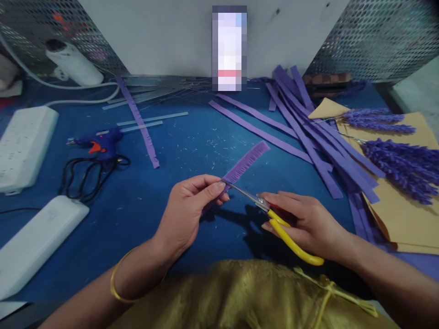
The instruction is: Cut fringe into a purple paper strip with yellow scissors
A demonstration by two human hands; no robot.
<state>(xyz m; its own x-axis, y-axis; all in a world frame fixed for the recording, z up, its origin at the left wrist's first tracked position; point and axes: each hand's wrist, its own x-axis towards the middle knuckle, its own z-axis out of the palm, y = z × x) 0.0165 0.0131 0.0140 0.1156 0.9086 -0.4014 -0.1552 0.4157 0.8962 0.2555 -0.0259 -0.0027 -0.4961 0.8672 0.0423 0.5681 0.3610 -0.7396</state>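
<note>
Purple flowers (401,167) on tan paper (408,228). Left hand (188,210) over bench (137,237), grip pinched on fringed strip (247,161); right hand (308,219) angled inward, grip clamped round scissors (281,234), blades at strip.

Purple strip (247,161) (fringed), yellow-handled scissors (263,205) touching it

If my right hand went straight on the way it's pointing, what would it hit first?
Your right hand, holding yellow-handled metal scissors, would probably meet your left hand first, where it pinches a flat, fringed purple strip; depth is unclear.
</note>
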